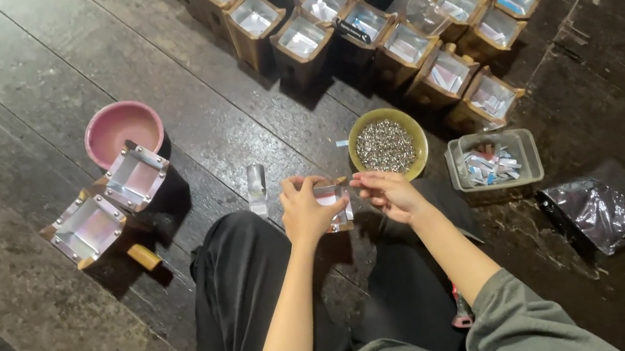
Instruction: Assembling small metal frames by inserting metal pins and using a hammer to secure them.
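view: head cam, looking down at a person seated on a dark plank floor point(22, 278)
left hand point(304, 209): curled round a small clear box point(331, 198), fingers closed on its left side
right hand point(389, 193): fingertips pinched at the box's top right edge; can't tell what, if anything, sits between them
box location: held between both hands, above the knees, just below the yellow bowl point(387, 143)
yellow bowl: on the floor, full of small silvery bits, just beyond the right hand
grey tray point(495, 160): right of the bowl, touching or almost; holds white and red paper slips
foil bag point(598, 212): dark, crinkled, lying right of the tray, apart from it
clear piece point(256, 187): small, upright on the floor just left of the left hand
pink bowl point(122, 131): far left
two open boxes point(112, 204): mirrored inside, tilted, just below the pink bowl
box rows point(369, 11): many open brown boxes with slips inside, packed together at the top
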